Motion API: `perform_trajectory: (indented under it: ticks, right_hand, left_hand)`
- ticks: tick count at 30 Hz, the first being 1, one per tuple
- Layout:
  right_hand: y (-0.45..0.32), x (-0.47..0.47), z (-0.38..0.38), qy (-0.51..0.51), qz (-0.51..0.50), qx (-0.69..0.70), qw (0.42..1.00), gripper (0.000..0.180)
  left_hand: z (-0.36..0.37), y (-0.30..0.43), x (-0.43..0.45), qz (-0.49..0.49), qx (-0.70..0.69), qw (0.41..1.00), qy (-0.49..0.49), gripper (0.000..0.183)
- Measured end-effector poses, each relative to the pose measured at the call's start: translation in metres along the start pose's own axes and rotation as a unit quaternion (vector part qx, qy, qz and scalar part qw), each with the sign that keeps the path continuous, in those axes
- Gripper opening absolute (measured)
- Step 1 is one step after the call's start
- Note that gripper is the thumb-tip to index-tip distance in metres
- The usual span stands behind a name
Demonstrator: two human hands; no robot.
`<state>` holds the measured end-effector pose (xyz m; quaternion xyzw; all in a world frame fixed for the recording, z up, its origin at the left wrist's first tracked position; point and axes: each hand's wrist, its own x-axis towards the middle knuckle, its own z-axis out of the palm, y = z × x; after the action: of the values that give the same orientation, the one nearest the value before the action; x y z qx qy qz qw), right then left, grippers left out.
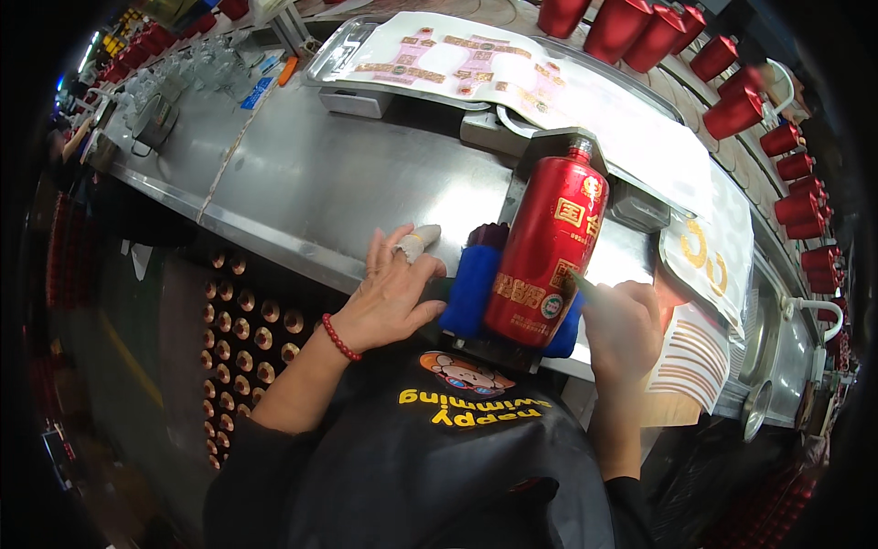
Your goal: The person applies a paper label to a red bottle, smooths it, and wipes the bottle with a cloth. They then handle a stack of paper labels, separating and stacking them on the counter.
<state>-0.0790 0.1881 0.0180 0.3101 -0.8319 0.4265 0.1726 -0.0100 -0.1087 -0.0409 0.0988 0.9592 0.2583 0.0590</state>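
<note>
A glossy red bottle (542,240) with gold decals lies on a blue cloth-padded rest (473,288), its threaded neck pointing away from me. My left hand (398,288) is at the bench edge, left of the padding, its fingers apart and holding nothing; one fingertip wears a pale cover, and red beads circle the wrist. On the bottle's right side my right hand (624,326), blurred, grips a thin greenish pointed tool (585,284), whose tip is at a gold decal low on the bottle. The exact kind of tool cannot be told.
Decal sheets (473,62) lie on a metal tray (343,51) beyond the bottle. More sheets (693,357) are at the right. A metal mug (154,120) and an orange-handled tool (287,71) sit at the left. Red bottles (734,113) line the far side. Capped bottles (264,336) stand below the bench.
</note>
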Motion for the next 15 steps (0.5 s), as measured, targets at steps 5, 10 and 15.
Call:
perform_trajectory:
  ticks: [5, 10, 15]
  right_hand:
    - [-0.005, -0.016, -0.001, 0.025, 0.102, 0.046, 0.993, 0.022]
    - [-0.008, -0.029, 0.002, 0.057, 0.198, 0.095, 0.974, 0.023]
    - [-0.024, -0.015, 0.01, 0.085, 0.355, 0.297, 0.883, 0.026]
  left_hand:
    - [0.008, 0.003, -0.011, -0.027, 0.04, 0.998, 0.048, 0.043]
    - [-0.008, 0.005, -0.009, -0.111, -0.126, 0.982, 0.081, 0.036]
    - [-0.037, 0.046, 0.018, -0.04, -0.689, 0.712, 0.128, 0.025]
